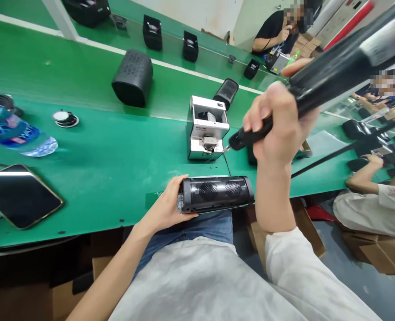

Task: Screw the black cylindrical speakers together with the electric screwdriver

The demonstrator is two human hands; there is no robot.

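Note:
My left hand (pixel 167 203) grips the left end of a black cylindrical speaker (pixel 220 192) that lies sideways at the table's front edge. Two perforated round patches show on its upward side. My right hand (pixel 279 118) is closed around a black electric screwdriver (pixel 321 71), held at a slant in the air. Its bit points down and left, close to the front right corner of a screw feeder (pixel 209 127). Whether the bit touches the feeder, or carries a screw, I cannot tell.
A water bottle (pixel 16 129), a phone (pixel 21 196) and a small round speaker driver (pixel 65 118) lie on the green table (pixel 100 174) to the left. Behind stand a black speaker shell (pixel 133 78) and several smaller black housings. Co-workers sit at the back and right, beside cardboard boxes (pixel 373 252).

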